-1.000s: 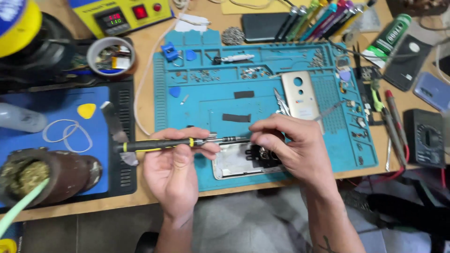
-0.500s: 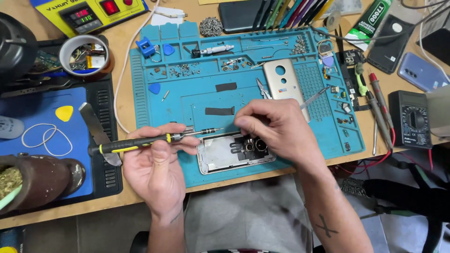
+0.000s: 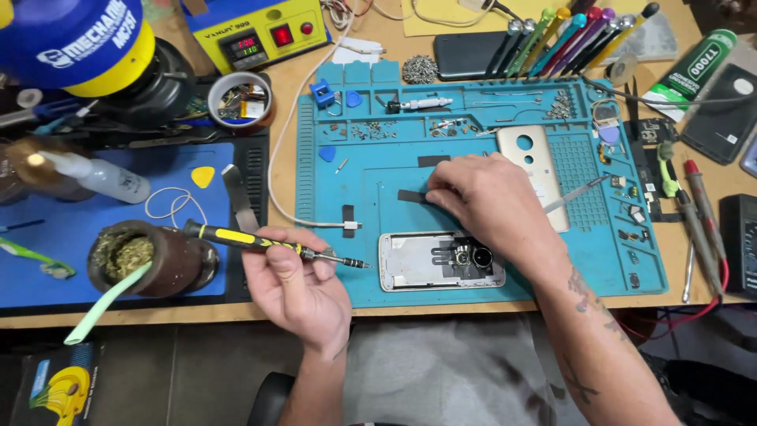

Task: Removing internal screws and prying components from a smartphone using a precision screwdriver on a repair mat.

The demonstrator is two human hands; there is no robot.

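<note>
Teal rubber covers most of the bench: a repair mat [image 3: 394, 177] with small trays along its top edge, lying on a wooden table [image 3: 371, 59]. Near the mat's front edge lies an opened phone [image 3: 430, 262], silver inside, with its round camera parts showing at the right end.

The left hand [image 3: 296, 292] holds a screwdriver [image 3: 272, 244] with a black and yellow handle. The fingers curl around the shaft and the thumb presses on top, so the tool lies almost level, its tip pointing right and ending just beside the phone's left edge without touching it.

The right hand [image 3: 489, 205] rests on the mat just above the phone, palm down. Its fingers are stretched forward and close together, the tips on or near a short black strip [image 3: 412, 196] lying on the mat; whether they pinch it cannot be told. The wrist hides the phone's right end.

A gold back cover [image 3: 536, 170] lies flat just beyond the right hand, and metal tweezers [image 3: 579, 193] lie slanted to its right. Loose screws sit in the mat's upper trays. A row of coloured screwdrivers [image 3: 560, 31] lies at the top. To the left, a dark cup [image 3: 150, 256] of green herb stands on a blue pad [image 3: 55, 229], with a yellow pick [image 3: 203, 177] nearby.
</note>
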